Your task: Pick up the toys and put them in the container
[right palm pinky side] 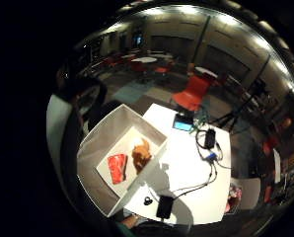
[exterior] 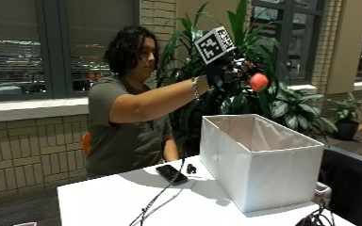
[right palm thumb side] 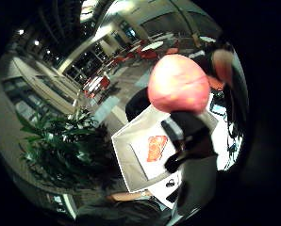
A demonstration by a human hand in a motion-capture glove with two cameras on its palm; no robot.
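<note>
We see the right hand (exterior: 228, 70) gripping a pink ball (exterior: 258, 82). Below it sits the open box (exterior: 256, 160), two toys (right palm pinky side: 129, 162) inside.

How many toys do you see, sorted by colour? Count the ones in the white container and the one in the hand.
Red toy in the container: 1
Orange toy in the container: 1
Pink ball held by the gloved right hand: 1
Total: 3

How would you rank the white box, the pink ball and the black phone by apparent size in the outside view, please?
1. white box
2. black phone
3. pink ball

Phone and ball look close in size, so that order is unsure.
</note>
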